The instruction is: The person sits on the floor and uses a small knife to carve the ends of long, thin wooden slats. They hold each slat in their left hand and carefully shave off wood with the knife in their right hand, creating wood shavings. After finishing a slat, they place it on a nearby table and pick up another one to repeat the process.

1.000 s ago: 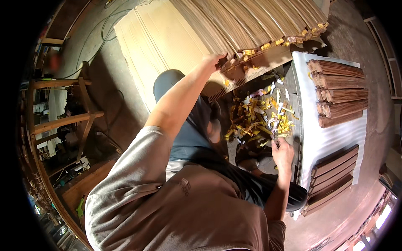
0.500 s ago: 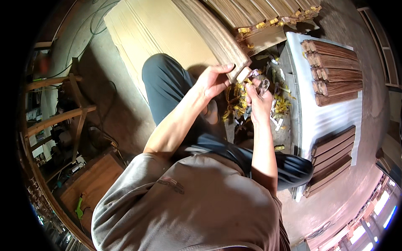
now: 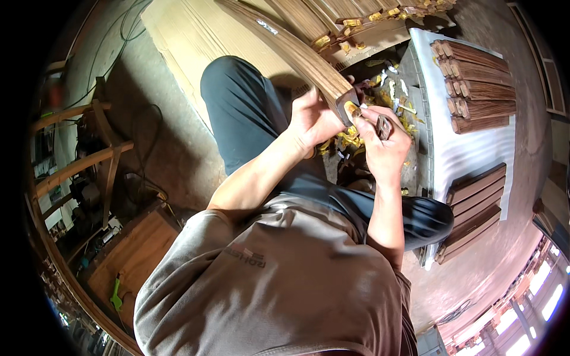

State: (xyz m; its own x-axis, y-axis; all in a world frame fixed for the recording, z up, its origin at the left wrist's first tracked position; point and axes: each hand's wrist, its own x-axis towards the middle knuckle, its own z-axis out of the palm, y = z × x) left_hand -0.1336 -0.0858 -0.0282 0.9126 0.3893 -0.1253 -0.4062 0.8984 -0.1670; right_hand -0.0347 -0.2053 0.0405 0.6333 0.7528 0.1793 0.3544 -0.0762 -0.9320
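A long brown wooden board with a small white label slants away from me over the cardboard. My left hand is closed round its near end from the left and below. That end has a short tenon with yellow tape on it. My right hand is closed on a small metal tool with a looped part, its kind unclear. The thumb and fingertips of this hand are at the taped tenon. Beneath both hands lie yellow and white tape scraps.
Several boards with taped ends lie at the far side on cardboard. To the right, a white-covered low platform bears stacked boards and several darker slats. A wooden frame stands at left, with cables nearby.
The board has turned, so its broad face and label now show. Both hands have shifted slightly nearer with its end, and my right fingers are closer against the tenon.
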